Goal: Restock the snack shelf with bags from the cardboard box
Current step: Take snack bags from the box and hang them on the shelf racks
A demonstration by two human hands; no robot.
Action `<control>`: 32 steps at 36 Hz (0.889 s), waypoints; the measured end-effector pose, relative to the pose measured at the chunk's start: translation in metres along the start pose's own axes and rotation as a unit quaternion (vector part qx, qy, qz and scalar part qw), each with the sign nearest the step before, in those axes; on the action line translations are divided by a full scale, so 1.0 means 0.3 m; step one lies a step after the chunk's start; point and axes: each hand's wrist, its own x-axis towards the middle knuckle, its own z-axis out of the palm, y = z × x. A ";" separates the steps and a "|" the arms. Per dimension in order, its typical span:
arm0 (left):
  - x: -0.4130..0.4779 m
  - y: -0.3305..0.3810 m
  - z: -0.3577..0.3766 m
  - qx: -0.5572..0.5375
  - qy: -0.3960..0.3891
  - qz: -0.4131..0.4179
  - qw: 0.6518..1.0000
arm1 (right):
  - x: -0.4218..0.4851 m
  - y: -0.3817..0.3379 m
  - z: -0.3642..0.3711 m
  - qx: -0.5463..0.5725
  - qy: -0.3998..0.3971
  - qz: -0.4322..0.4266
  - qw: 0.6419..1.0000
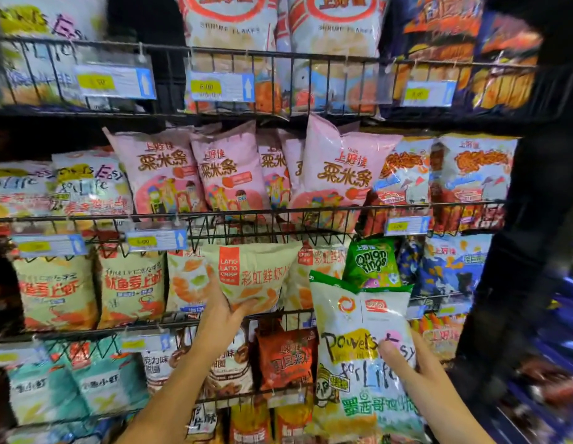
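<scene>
Right hand (432, 379) clamps the white bag (358, 347) by one edge, thumb on its front, low and nearest. One-sided grip, could slip. Left hand (227, 312) grips the Lang Lang Crisp bag (253, 274) from below at the wire rail (169, 318). It may snag there or topple neighbours. Matching white bags (89, 184) sit further up-left, so there's a misfiling risk. Cardboard box not in view.

Glossy plastic snack bags (362, 354) on black metal wire shelves (278, 216)
</scene>
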 end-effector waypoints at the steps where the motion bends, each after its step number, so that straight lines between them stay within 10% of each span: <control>1: 0.008 -0.014 0.000 0.010 -0.001 0.003 1.000 | 0.000 0.005 0.004 0.008 0.004 0.000 1.000; 32: 0.185 0.002 -0.055 0.088 -0.143 -0.161 0.972 | -0.051 -0.083 0.075 0.037 0.024 0.011 0.999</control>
